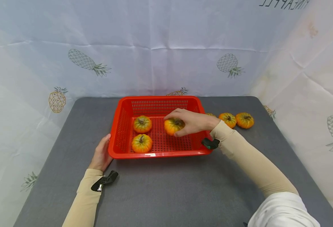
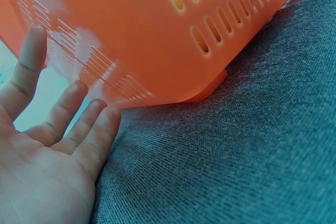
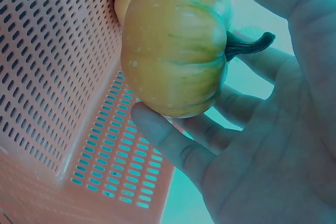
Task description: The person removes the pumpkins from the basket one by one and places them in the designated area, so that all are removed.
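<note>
A red plastic basket (image 1: 163, 154) with slotted walls stands on the table. My right hand (image 1: 193, 122) grips a small orange pumpkin (image 1: 172, 126) over the basket's floor; in the right wrist view, fingers and thumb curve round this pumpkin (image 3: 173, 51), its dark stem pointing toward the palm. Two more pumpkins, one behind (image 1: 142, 124) and one in front (image 1: 141, 143), sit in the basket's left half. At the basket's left side is my left hand (image 1: 101, 154). The left wrist view shows its straight, spread fingers against the slotted wall of the basket (image 2: 131, 35).
Right of the basket, a pumpkin (image 1: 227, 119) and another pumpkin (image 1: 245, 120) lie on the grey table (image 1: 160, 192), with a third pumpkin (image 1: 210, 114) mostly hidden behind my right wrist. White pineapple-print cloth (image 1: 160, 69) hangs behind and beside the table.
</note>
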`<state>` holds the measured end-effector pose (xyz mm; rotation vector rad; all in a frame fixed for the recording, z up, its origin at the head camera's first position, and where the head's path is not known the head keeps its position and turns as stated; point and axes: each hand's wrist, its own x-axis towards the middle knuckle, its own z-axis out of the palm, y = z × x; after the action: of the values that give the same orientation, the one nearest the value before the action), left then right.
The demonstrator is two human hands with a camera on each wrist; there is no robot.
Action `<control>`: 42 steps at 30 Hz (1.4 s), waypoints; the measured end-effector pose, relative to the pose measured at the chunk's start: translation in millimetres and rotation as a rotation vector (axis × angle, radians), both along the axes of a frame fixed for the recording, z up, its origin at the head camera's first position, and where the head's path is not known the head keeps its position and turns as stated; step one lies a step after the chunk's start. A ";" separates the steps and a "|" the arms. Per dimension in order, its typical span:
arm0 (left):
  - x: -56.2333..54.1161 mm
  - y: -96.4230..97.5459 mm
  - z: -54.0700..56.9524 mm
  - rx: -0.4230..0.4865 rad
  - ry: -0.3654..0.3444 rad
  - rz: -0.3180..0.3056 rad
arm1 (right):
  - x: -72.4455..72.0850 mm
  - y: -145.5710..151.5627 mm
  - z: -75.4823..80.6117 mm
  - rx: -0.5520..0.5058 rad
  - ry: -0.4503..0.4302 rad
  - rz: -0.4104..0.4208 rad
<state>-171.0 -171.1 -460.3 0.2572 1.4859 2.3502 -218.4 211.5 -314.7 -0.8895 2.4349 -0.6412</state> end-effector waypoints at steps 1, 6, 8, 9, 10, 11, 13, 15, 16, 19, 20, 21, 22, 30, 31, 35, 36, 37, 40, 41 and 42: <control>0.2 0.0 0.1 0.001 0.000 0.001 | 0.5 0.8 0.5 -0.002 0.001 -0.007; 0.9 0.2 0.8 -0.003 -0.004 0.005 | 2.5 4.1 2.0 -0.008 0.019 -0.018; 0.9 0.3 1.0 -0.006 -0.006 0.006 | 3.2 5.6 3.0 -0.010 0.024 -0.023; 0.8 0.3 1.0 -0.006 -0.006 0.005 | 3.7 6.4 3.6 -0.011 0.024 -0.028; 0.7 0.3 1.0 -0.006 -0.007 0.005 | 4.1 7.3 4.3 -0.014 0.024 -0.032; 0.6 0.3 1.0 -0.005 -0.007 0.004 | 4.5 8.2 5.1 -0.015 0.024 -0.036; 0.4 0.4 1.1 -0.006 -0.006 0.002 | 5.1 10.1 6.6 -0.016 0.023 -0.043; 0.0 0.5 1.0 -0.006 -0.005 -0.001 | 5.5 12.1 7.7 -0.016 0.023 -0.050; -0.1 0.5 0.9 -0.007 -0.005 -0.001 | 5.7 12.9 8.2 -0.016 0.023 -0.053; -0.2 0.6 0.6 -0.010 -0.003 -0.001 | 6.1 15.3 9.7 -0.015 0.024 -0.063; -0.2 0.6 0.5 -0.010 -0.003 -0.001 | 6.3 16.1 10.2 -0.016 0.025 -0.066; -0.1 0.7 0.5 -0.010 -0.003 0.000 | 6.6 16.9 10.7 -0.013 0.027 -0.068; 0.1 0.8 0.6 -0.008 -0.004 0.001 | 6.9 17.8 11.2 -0.011 0.030 -0.069; 1.8 1.0 1.9 -0.008 -0.010 0.015 | 8.3 24.1 14.9 -0.017 0.039 -0.072; 1.7 0.9 2.2 0.005 -0.012 0.008 | 8.5 24.8 15.3 -0.016 0.041 -0.071; 1.9 1.0 2.5 0.026 -0.012 -0.002 | 10.0 28.1 17.6 -0.015 0.054 -0.065; 1.9 1.0 2.5 0.024 -0.012 -0.003 | 10.6 29.1 18.3 -0.016 0.058 -0.065; 1.9 1.1 2.4 0.020 -0.014 0.001 | 11.4 30.1 19.2 -0.018 0.062 -0.064; 2.0 1.5 2.4 -0.004 -0.017 0.011 | 13.9 33.4 22.3 -0.026 0.059 -0.074; 2.1 1.8 2.4 -0.007 -0.017 0.015 | 14.7 34.7 23.3 -0.029 0.056 -0.079; 2.0 1.7 2.4 -0.008 -0.017 0.014 | 15.4 35.9 24.3 -0.029 0.054 -0.084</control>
<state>-169.0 -169.3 -457.8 0.2247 1.4934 2.3507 -203.0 247.4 -290.5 -0.8303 2.5285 -0.6929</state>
